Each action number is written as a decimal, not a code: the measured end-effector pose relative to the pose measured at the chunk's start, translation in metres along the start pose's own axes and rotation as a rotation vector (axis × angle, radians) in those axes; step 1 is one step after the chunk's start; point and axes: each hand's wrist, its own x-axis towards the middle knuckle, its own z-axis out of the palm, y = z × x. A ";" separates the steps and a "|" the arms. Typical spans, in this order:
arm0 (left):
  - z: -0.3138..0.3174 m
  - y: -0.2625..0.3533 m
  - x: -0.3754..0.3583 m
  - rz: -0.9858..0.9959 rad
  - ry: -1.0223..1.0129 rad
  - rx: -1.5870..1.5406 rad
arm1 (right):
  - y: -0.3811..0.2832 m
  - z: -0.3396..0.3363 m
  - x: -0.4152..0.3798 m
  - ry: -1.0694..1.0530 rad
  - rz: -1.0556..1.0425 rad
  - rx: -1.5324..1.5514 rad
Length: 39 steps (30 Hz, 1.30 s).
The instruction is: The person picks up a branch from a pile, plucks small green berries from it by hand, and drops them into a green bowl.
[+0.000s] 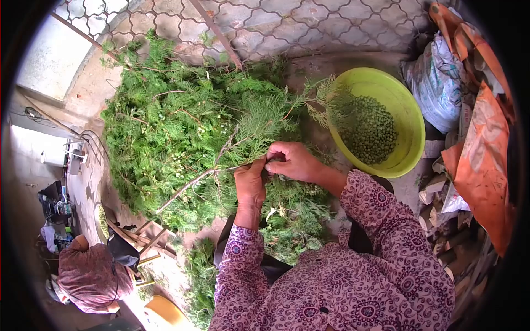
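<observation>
A cut evergreen branch point(187, 186) with feathery green sprays lies across the front of a large heap of green foliage point(165, 121). My left hand point(250, 179) is closed round a stem of it. Just to the right, my right hand point(292, 161) pinches at the same spot, its fingertips touching those of the left. What lies between the fingertips is too small to make out. Beyond my right hand stands a yellow-green basin point(406, 110), with many small round green pieces point(371, 129) gathered in it and a spray overhanging its left rim.
A wire mesh fence point(309, 25) runs along the back. White sacks point(436, 83), orange sheeting point(483, 171) and stacked wood stand at the right. Another person point(91, 273) sits at the lower left, near a yellow container point(165, 310).
</observation>
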 end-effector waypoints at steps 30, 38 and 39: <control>-0.008 0.022 -0.002 -0.029 0.062 -0.217 | 0.002 -0.009 -0.006 -0.065 0.573 1.028; -0.012 0.018 -0.001 -0.036 0.022 -0.207 | -0.006 -0.006 -0.008 -0.139 0.400 0.491; -0.010 0.017 -0.002 -0.015 0.030 -0.182 | -0.009 -0.007 -0.009 -0.138 0.400 0.491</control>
